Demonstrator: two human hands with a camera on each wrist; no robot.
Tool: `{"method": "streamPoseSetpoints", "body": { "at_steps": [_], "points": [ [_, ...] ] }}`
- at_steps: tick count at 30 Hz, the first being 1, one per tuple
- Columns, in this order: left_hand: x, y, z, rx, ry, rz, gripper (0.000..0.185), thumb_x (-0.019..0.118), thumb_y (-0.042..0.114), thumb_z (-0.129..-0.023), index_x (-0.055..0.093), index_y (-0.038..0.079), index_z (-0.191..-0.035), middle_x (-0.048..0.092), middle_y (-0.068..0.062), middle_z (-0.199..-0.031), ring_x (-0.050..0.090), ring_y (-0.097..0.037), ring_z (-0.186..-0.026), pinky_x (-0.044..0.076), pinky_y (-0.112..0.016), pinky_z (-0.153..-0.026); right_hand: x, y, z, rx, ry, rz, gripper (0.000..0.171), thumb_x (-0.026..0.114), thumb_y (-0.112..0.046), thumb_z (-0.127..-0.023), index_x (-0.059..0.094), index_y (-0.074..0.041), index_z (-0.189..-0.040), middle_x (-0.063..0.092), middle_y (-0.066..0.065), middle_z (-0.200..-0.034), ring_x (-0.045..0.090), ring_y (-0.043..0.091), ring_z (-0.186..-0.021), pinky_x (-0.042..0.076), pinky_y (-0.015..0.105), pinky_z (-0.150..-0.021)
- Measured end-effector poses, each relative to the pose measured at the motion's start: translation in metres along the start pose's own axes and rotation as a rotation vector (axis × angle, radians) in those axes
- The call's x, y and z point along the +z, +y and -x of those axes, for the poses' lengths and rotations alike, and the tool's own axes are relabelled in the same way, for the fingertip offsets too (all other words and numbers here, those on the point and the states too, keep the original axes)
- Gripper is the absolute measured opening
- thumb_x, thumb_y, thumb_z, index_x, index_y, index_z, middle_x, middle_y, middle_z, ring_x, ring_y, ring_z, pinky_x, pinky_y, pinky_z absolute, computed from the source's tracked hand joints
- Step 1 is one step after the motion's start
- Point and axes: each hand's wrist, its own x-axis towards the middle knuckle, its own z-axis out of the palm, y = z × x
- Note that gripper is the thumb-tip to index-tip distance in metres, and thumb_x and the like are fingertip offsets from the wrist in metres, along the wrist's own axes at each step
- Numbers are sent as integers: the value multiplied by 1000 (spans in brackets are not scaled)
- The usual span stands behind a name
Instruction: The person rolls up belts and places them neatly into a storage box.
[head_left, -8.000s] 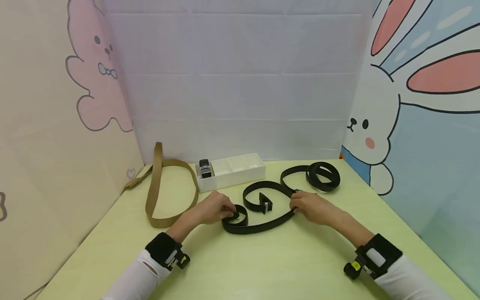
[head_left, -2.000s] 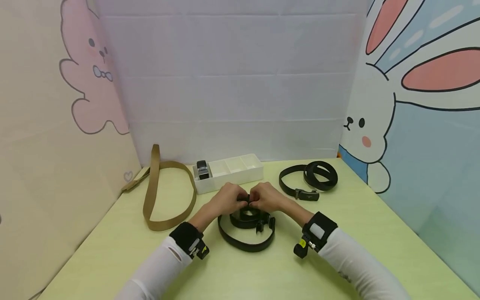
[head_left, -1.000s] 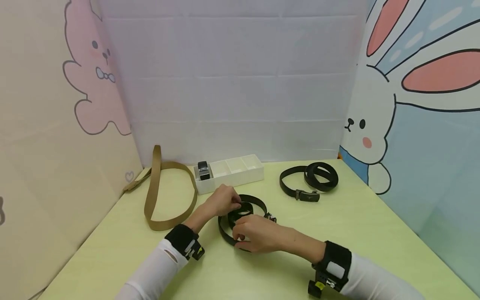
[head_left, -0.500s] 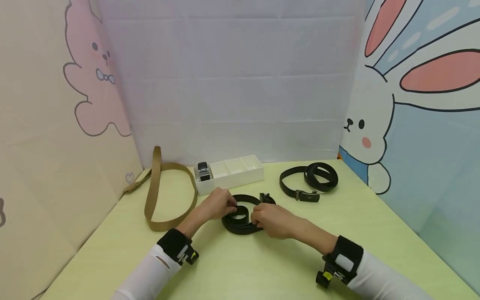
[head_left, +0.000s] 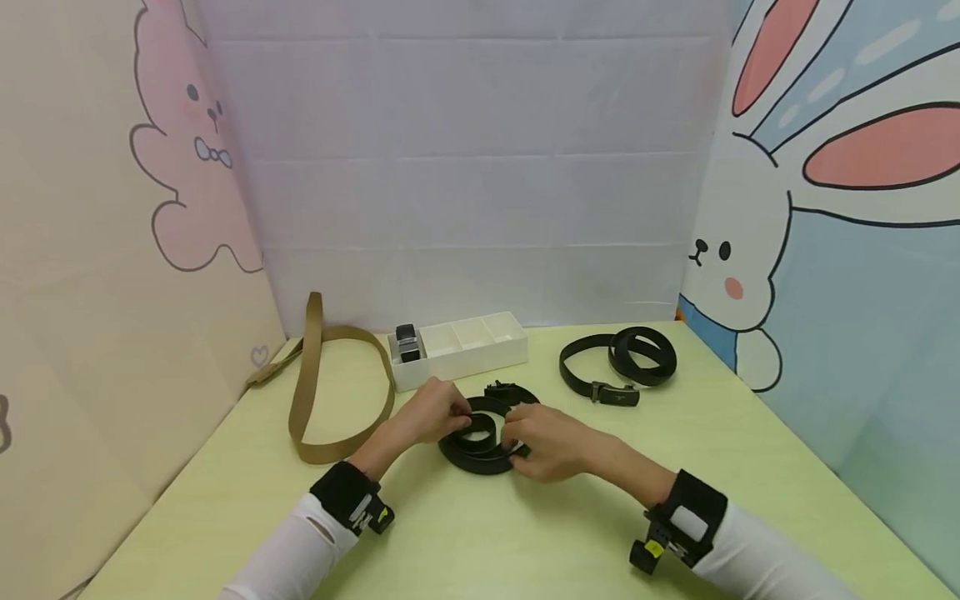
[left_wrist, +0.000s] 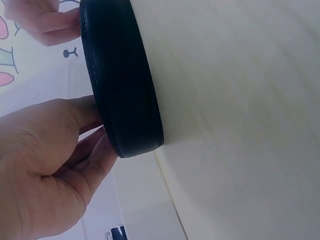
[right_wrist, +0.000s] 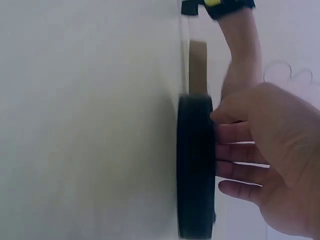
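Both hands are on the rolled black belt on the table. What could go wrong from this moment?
1. The black belt coil is held only by the left hand and right hand at its sides; if either lets go, it may spring open.
2. The buckle end sticks out loose at the far side and could catch or unwind.
3. The white tray stands close behind, so a slipping coil might knock it.
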Motion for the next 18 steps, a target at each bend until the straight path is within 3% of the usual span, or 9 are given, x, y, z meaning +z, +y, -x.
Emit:
{"method": "streamPoseSetpoints", "body": {
  "at_steps": [4,6,8,11,13,18],
  "points": [
    [-15,27,1,-41,-18,19,5,87,9,-98,92,8,-97,88,-5,-91,80,-14,-76,65,-30,-70,9,-22,-14,-40,8,35,10,85,-23,-102,80,-15,-99,72,-3,-94,63,6,-83,54,22,-77],
    [-4,9,1,13,-7,3,10,86,18,-102,92,11,-101,89,-1,-95,81,-11,-81,63,-26,-72,12,-28,-17,-42,11,49,10,85,-22,-102,80,-16,-97,71,-4,-92,63,6,-82,53,20,-75],
    [-5,11,2,46,-10,-3,10,86,18,-102,92,11,-102,89,-2,-96,80,-10,-81,63,-24,-72,13,-29,-17,-32,3,51,11,85,-18,-102,79,-16,-93,70,-4,-90,62,6,-80,53,19,-74],
    [-8,13,3,75,-17,-9,8,85,15,-102,92,10,-102,89,-3,-97,80,-9,-81,60,-22,-70,11,-24,-13,-11,-11,42,11,86,-13,-101,79,-15,-92,69,-3,-89,62,7,-79,54,21,-75],
    [-25,38,3,38,-42,-8,5,86,5,-98,91,7,-99,88,-6,-94,79,-10,-78,60,-23,-69,9,-17,-7,-1,-10,49,10,86,-12,-100,79,-15,-93,70,-3,-89,63,8,-80,55,23,-76],
    [-30,46,1,24,-65,-71,6,86,5,-98,91,8,-99,88,-6,-95,83,-16,-83,61,-21,-72,6,2,10,30,-4,86,14,88,-11,-97,77,-17,-90,67,-6,-87,64,9,-82,57,27,-78]
  ]
}}
